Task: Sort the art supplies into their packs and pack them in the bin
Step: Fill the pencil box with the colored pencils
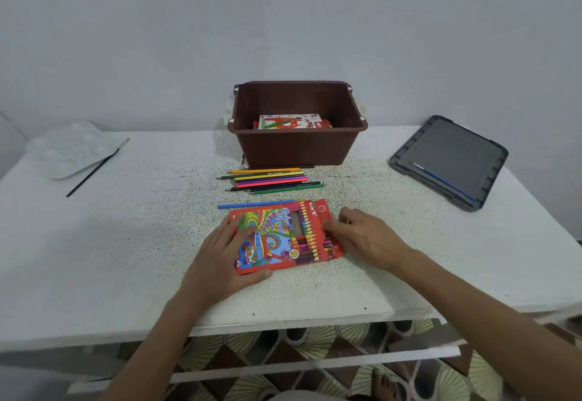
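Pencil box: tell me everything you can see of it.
The pencil box is flat red cardboard with a colourful print, a window showing pencils and an 18 mark. It lies face up on the table, slightly skewed. The left hand rests on its left part; the right hand touches its right end.

Your left hand [220, 258] lies flat on the left end of the red cardboard colour-pencil pack [283, 236] near the white speckled table's [126, 243] front edge. Your right hand's [365, 236] fingertips touch the pack's right end. Loose coloured pencils [274, 180] lie between the pack and the brown plastic bin [299, 145].
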A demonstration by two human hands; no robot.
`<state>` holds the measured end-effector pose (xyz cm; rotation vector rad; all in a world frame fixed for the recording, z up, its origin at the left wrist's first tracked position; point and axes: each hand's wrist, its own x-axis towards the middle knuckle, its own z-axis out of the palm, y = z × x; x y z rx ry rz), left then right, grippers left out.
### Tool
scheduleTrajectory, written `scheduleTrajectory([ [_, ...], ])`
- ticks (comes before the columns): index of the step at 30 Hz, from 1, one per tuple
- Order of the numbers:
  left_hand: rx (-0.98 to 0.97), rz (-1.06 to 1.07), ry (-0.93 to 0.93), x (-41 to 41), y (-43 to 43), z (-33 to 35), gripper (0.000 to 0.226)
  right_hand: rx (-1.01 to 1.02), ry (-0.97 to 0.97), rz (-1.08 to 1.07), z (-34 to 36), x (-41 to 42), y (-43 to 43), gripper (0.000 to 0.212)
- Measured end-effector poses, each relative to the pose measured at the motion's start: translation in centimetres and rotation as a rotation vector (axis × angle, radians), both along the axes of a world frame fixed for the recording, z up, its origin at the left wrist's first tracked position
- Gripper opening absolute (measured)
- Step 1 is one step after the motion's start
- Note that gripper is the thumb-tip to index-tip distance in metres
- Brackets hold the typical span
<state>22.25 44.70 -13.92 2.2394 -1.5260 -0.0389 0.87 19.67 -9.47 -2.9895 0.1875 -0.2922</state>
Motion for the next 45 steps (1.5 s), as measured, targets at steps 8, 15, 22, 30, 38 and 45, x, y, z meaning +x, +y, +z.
scheduleTrajectory([
  [8,0.006,-0.002,-0.005,0.1,0.0,-0.2,0.098,0.075,-0.044,-0.05,-0.4,-0.4,-1.1,0.014],
  [15,0.016,0.005,0.004,0.1,0.0,-0.1,0.1,0.147,-0.081,-0.016,-0.6,0.1,-0.3,0.015],
  [22,0.011,-0.002,-0.007,0.1,0.0,-0.1,0.099,0.194,-0.022,-0.024,-0.8,0.4,-0.5,0.019],
  [30,0.016,0.005,-0.006,0.1,0.0,-0.1,0.099,0.223,-0.061,-0.161,-0.2,2.0,-0.9,0.022],
  [38,0.041,0.017,-0.008,0.0,0.0,0.0,0.099,0.173,-0.095,-0.187,0.3,7.2,-0.2,0.029],
  [45,0.046,0.017,0.001,0.0,-0.1,0.0,0.099,0.146,0.092,-0.175,0.8,10.1,0.1,0.034],
])
